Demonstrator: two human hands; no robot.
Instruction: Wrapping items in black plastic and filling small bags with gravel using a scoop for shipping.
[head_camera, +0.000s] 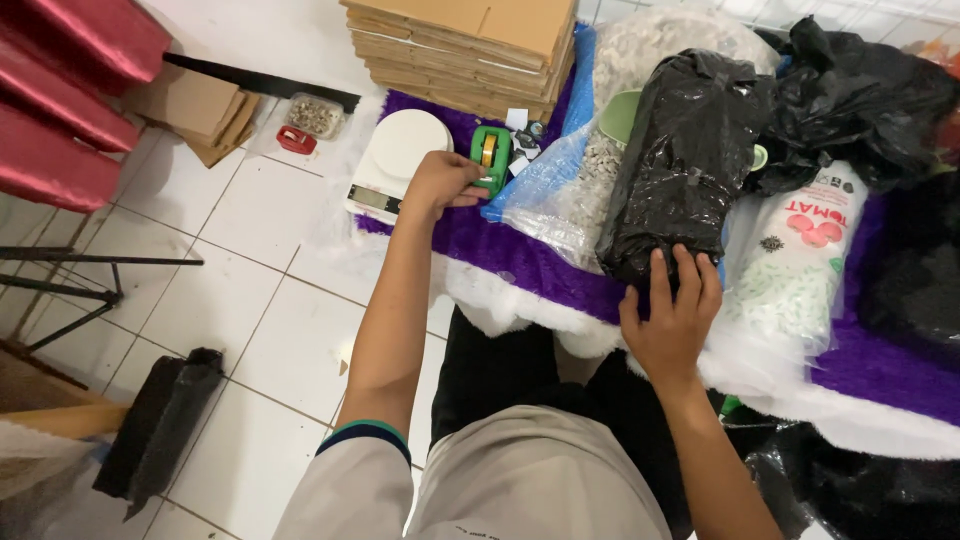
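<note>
Your left hand (442, 182) gripping green tape dispenser (491, 158), fingertips hidden behind it, right hand (670, 315) clutching black bag (683, 160), bag's near end covered.

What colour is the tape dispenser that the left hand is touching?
Green, with a yellowish roll inside: the tape dispenser shows best in the head view.
</note>
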